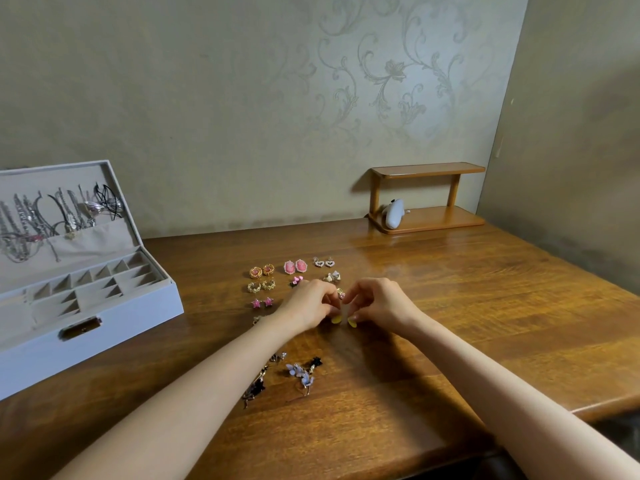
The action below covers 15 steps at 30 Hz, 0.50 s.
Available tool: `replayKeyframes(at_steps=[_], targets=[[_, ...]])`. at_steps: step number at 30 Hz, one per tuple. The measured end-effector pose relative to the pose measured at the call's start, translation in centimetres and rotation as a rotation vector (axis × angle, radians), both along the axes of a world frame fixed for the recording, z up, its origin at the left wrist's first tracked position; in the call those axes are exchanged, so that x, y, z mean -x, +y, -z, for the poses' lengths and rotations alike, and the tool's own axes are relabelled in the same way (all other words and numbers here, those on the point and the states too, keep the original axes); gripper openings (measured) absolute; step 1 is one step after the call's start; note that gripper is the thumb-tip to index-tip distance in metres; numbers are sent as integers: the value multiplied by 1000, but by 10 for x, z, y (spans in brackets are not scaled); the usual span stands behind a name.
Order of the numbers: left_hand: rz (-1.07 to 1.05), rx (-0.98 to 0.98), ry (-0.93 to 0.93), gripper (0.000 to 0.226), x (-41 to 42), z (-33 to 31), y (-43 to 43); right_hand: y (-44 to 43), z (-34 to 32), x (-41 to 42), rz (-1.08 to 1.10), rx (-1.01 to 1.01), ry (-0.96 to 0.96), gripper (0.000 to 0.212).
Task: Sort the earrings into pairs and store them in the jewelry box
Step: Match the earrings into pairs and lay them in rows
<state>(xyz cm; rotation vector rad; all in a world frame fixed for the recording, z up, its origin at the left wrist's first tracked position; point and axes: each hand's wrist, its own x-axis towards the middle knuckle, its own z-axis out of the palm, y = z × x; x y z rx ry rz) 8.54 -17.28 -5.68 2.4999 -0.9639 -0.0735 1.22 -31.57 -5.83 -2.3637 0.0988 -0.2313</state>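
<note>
Table (450,306): wooden and glossy, a hard top on which small metal pieces could skid or bounce if dropped; everything in the task lies on it.
Jewelry box (104,317): on the table's left, lid standing open; necklaces hang in the lid; the small compartments sit in the tray below; no earring shows in them.
Left hand (308,303): fingers curled down, tips pinching one of the yellow earrings against the table.
Right hand (377,301): mirrors the left and almost meets it; fingers curled, tips on the other yellow earring; how firm the pinch is, I cannot tell.
Unsorted heap (277,375): near the left forearm; dangly pieces, lilac flowers and dark bits tangled together; likely to snag, so lift one at a time by its hook.
Sorted pairs (261,271): neat rows beyond the hands, each two touching or just beside each other; gold-rimmed rounds, pink ovals, pearl hearts, gold hoops, pink stars.
Yellow earrings (336,319): two small drops between the hands, near each other on the wood.
Handling: probably feather-light, stiff and smooth, with thin posts that bend; a fingertip pinch on the body's edges looks safest, not on the post; set down rather than dropped.
</note>
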Motion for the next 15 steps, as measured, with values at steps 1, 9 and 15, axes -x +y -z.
replayKeyframes(at_steps=[1, 9, 15], targets=[[0, 0, -4, 15, 0, 0, 0, 1, 0, -1, -7, -2, -6, 30], [-61, -3, -106, 12, 8, 1, 4, -1, 0, -2, 104, 83, 34, 20], [-25, -31, -211, 15, 12, 4, -2, 1, 5, -4, 141, 117, 44, 12]])
